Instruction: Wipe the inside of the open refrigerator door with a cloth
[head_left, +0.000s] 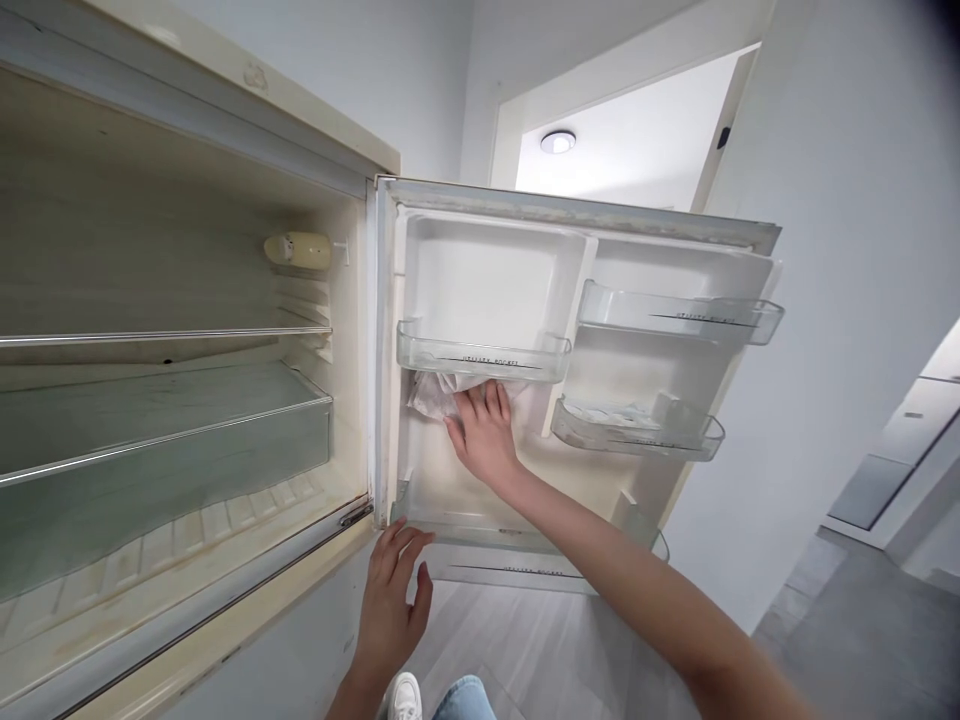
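My right hand point(491, 435) reaches to the inside of the open fridge door point(480, 480), fingers over a crumpled white wipe or thin cloth point(435, 395). The wipe lies against the door panel just below the upper left door pocket point(484, 352), whose rim hides part of it. Lower down, my left hand point(394, 590) is near the door's bottom hinge corner, fingers bent and apart with nothing in them. Whether its fingertips touch the bottom door pocket point(510, 565) I cannot tell.
The fridge compartment point(349, 400) stands open at left, with a glass shelf point(165, 335) and a clear drawer point(187, 470). Two more pockets are on the door's right; the lower right pocket point(637, 435) holds something white. A wall and doorway stand behind.
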